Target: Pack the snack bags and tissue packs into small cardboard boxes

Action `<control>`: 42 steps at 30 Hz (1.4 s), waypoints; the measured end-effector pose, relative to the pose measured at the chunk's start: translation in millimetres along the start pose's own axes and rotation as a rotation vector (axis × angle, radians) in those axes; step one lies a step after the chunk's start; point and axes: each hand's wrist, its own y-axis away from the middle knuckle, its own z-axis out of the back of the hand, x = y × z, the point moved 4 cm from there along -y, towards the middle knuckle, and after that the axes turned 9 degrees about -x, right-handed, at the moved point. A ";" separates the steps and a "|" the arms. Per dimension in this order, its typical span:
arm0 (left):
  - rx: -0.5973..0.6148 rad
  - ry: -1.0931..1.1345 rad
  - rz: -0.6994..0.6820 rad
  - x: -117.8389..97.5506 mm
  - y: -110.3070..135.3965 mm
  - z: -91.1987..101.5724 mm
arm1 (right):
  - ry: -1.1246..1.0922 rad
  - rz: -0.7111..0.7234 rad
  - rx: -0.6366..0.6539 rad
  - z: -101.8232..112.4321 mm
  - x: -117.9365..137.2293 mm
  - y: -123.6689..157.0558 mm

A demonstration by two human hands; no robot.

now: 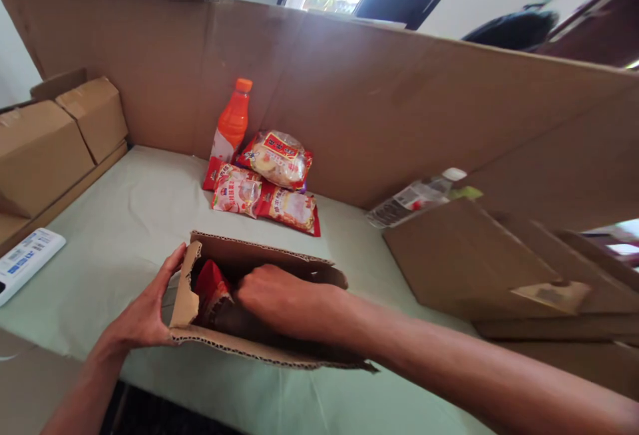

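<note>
A small open cardboard box sits on the pale green table cover in front of me. My left hand lies flat against the box's left flap, fingers stretched out. My right hand reaches down into the box, its fingers hidden inside next to a red snack packet. Behind the box lie several red snack packets and an upright orange drink bottle.
A tall cardboard wall runs along the back. Brown boxes stack at the left, flat cardboard sheets at the right with a clear water bottle lying behind them. A white label strip rests near the left edge.
</note>
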 end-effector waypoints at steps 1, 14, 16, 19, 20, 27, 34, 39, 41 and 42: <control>0.001 -0.010 -0.008 -0.8 0.1 0.2 | 0.005 0.002 -0.009 -1.3 0.2 -6.0; -0.063 -0.316 -0.189 -25.6 8.3 4.8 | -0.166 -0.368 -0.986 -5.5 -36.4 156.0; -0.128 -0.399 -0.259 -36.0 15.7 3.5 | -0.134 -0.409 -0.992 -26.8 -27.8 173.1; -0.246 -0.450 -0.369 -52.8 21.0 -3.3 | -0.146 -0.406 -0.973 -52.4 -10.6 165.3; -0.279 -0.449 -0.405 -57.9 21.1 -6.7 | -0.159 -0.396 -0.985 -57.5 -5.7 157.4; -0.463 -0.393 -0.311 -61.5 18.3 -20.3 | -0.160 -0.372 -1.145 -74.5 4.5 123.7; -0.574 -0.507 -0.197 -62.3 17.2 -21.3 | -0.136 -0.484 -1.268 -65.9 -22.9 134.3; -0.517 -0.615 -0.258 -67.7 14.2 -21.3 | -0.249 -0.284 -1.070 -70.0 -24.8 112.1; -0.421 -0.634 -0.291 -63.9 12.7 -20.3 | -0.257 -0.232 -1.005 -81.6 -18.7 109.1; -0.360 -0.628 -0.298 -60.7 11.4 -19.3 | -0.249 -0.228 -0.998 -88.0 -16.2 109.5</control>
